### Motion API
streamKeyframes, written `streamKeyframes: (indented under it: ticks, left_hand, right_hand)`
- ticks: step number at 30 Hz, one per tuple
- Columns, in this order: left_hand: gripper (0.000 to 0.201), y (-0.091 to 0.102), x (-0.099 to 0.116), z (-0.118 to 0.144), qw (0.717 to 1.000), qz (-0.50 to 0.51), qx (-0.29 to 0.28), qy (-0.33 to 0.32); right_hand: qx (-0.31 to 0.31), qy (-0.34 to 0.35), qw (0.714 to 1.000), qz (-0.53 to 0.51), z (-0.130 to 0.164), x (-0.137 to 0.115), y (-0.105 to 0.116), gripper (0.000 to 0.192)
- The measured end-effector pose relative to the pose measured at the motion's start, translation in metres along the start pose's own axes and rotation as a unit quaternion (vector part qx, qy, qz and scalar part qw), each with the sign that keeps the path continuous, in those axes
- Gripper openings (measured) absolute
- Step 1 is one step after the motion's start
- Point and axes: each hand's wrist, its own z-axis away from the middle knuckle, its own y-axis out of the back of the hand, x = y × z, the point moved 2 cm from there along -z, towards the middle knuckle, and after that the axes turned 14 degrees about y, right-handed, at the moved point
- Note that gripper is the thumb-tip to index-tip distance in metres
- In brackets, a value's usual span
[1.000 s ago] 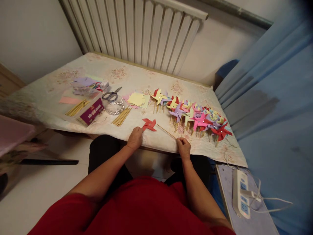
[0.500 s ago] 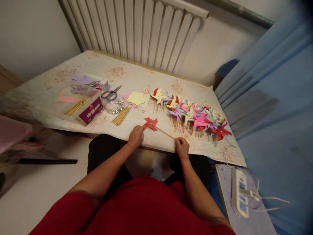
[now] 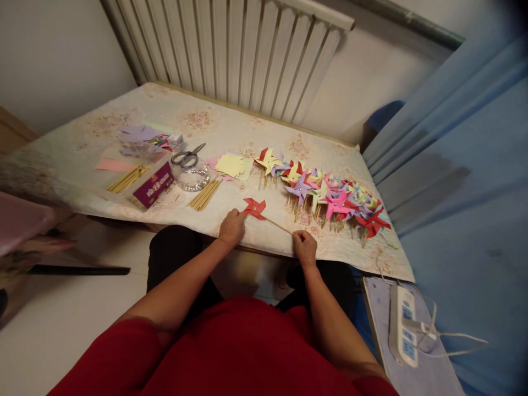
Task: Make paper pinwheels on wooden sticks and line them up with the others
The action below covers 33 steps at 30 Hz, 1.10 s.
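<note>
A red paper pinwheel point(image 3: 255, 208) on a thin wooden stick point(image 3: 279, 226) is held between my two hands over the table's front edge. The fingers of my left hand point(image 3: 232, 227) pinch the left side of the pinwheel's paper. My right hand point(image 3: 306, 247) grips the lower end of the stick, which slants down to the right. Many finished pinwheels point(image 3: 330, 198) in red, yellow, pink and purple stand together on their sticks to the right. A bundle of bare sticks point(image 3: 204, 195) lies to the left of my hands.
Yellow paper squares point(image 3: 230, 165), scissors point(image 3: 188, 157), a round clear dish point(image 3: 193, 179) of small shiny pieces and a clear box with a purple label point(image 3: 153, 187) lie on the flowered tablecloth point(image 3: 198, 120). A power strip point(image 3: 403, 324) sits at the lower right.
My right hand has shifted slightly up and left along with the stick. My left hand's fingers have moved a little to the right against the pinwheel.
</note>
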Motion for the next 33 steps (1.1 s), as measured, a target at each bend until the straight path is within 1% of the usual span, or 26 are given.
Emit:
streamKeyframes:
  ticks: [7,13,21,27,30,33]
  left_hand:
    - [0.032,0.0,0.0,-0.001,1.0,-0.005,-0.008,0.006]
    - [0.03,-0.003,-0.002,-0.002,1.0,-0.001,0.001,0.006]
    - [0.031,-0.001,0.0,-0.003,1.0,-0.006,-0.004,0.008]
    - [0.03,0.0,0.001,-0.003,1.0,0.003,-0.008,0.012]
    - [0.027,0.001,0.002,-0.003,1.0,0.002,-0.011,0.013]
    - [0.019,0.003,0.003,-0.003,1.0,0.006,-0.01,0.024]
  right_hand:
    - [-0.016,-0.002,1.0,-0.001,-0.004,-0.003,-0.006,0.025]
    - [-0.032,-0.007,0.999,-0.005,-0.01,-0.01,-0.01,0.024]
    - [-0.033,-0.011,0.999,-0.009,-0.014,-0.016,-0.016,0.023]
    - [-0.031,0.002,0.999,-0.018,-0.015,-0.02,-0.021,0.023]
    - [-0.037,0.006,0.999,-0.01,-0.015,-0.023,-0.023,0.023]
    - [-0.038,0.012,0.999,0.001,-0.015,-0.024,-0.023,0.023]
